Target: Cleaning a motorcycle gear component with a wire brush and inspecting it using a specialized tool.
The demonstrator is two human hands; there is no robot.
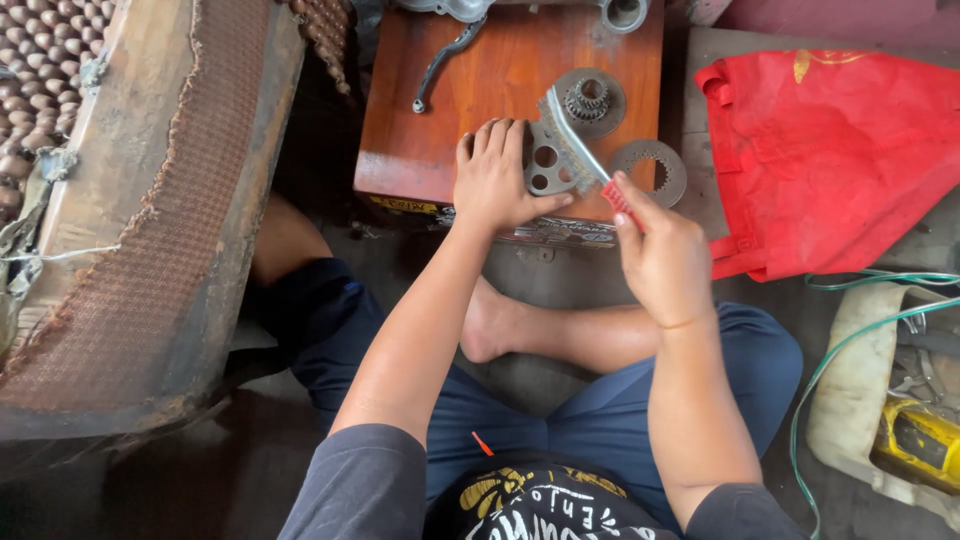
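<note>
**Looks like a small floor-level repair workshop**

Pretty clearly a mechanic's workspace, not a home room. The person sits cross-legged on a grimy concrete floor (pixel 560 275) at a low wooden block (pixel 480 90) used as a bench, with metal gears (pixel 590 100) and a toothed ring (pixel 650 170) lying on it. A wire brush (pixel 585 150), a yellow power tool (pixel 920 440) and a worn old seat (pixel 150 220) sit around.
</note>
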